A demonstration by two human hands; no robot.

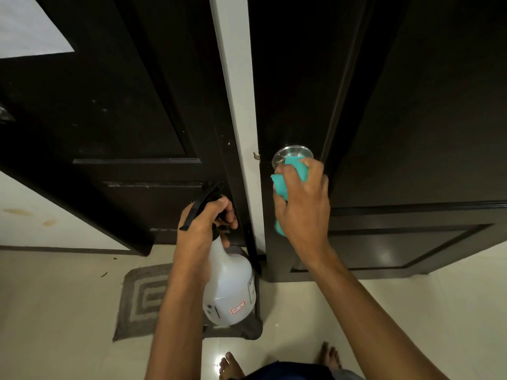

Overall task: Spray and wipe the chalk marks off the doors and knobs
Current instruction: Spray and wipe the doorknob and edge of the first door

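— Head view: what are your hands doing?

— Your right hand (301, 198) squeezes the teal cloth (282, 185), touching the shiny knob (291, 154) on the right door (411, 119). It's nearer. Your left hand (204, 223) grips the spray bottle (229, 286), hanging upright (nozzle pointing at the left door (109, 111)).

— Any words?

— A red-edged label (238, 308), too small to read.

Head camera looks steeply down, close before two dark doors (411, 105).

two doors (115, 105), one knob (291, 153), one cloth (281, 185)
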